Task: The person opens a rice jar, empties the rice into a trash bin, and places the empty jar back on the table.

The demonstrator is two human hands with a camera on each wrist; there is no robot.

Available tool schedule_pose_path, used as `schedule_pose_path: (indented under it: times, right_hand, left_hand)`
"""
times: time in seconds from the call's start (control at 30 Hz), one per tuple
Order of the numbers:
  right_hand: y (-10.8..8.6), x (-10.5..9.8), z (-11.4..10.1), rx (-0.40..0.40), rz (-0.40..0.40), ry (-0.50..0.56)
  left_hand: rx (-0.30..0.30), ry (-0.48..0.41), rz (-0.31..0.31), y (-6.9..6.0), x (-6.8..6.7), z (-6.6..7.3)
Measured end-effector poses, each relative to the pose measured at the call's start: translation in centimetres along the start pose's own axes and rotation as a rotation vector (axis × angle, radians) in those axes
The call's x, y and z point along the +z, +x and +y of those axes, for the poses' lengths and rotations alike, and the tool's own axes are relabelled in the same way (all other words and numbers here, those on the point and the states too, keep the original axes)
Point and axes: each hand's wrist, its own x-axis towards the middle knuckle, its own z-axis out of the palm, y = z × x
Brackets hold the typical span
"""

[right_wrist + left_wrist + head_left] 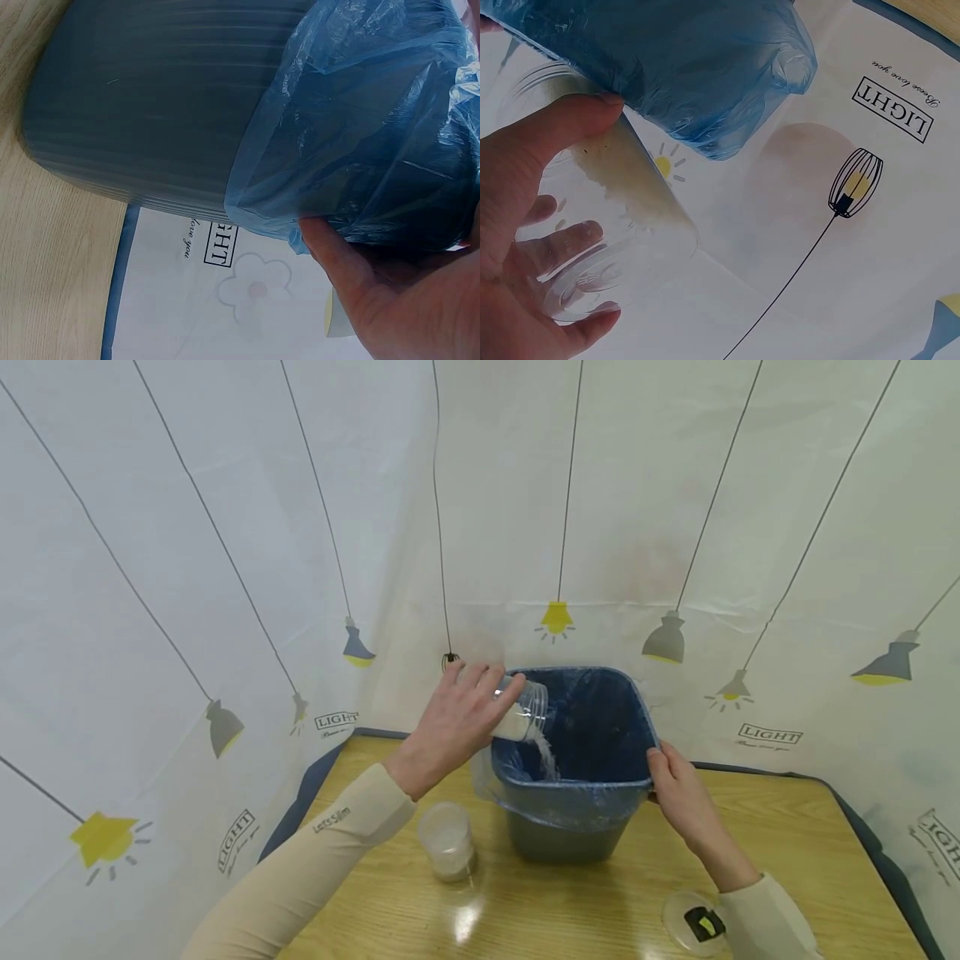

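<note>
My left hand (465, 710) grips a clear jar (531, 708), tilted over the left side of a dark trash bin (566, 839). White grainy powder (546, 753) streams from its mouth into the bin. In the left wrist view, more pale powder (622, 180) lies along the inside of the jar. A blue plastic bag (592, 714) lines the bin and folds over its rim. At the rim's right side, my right hand (678, 789) holds the edge; in the right wrist view its thumb presses on the bag (352, 150). The bin's bottom inside is hidden.
A second clear container (447, 843) with whitish contents stands left of the bin on the wooden table (555, 914). A round clear lid (690, 922) with a black label lies by the right sleeve. White sheeting (510, 485) printed with lamps walls the table's back and sides.
</note>
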Motion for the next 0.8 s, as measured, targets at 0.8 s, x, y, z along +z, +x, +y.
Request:
schedule_pose_path:
  times: [0.8]
  right_hand:
    - [-0.07, -0.08, 0.05, -0.015, -0.006, 0.004]
  left_hand:
    - [0.020, 0.030, 0.052, -0.75, -0.07, -0.22]
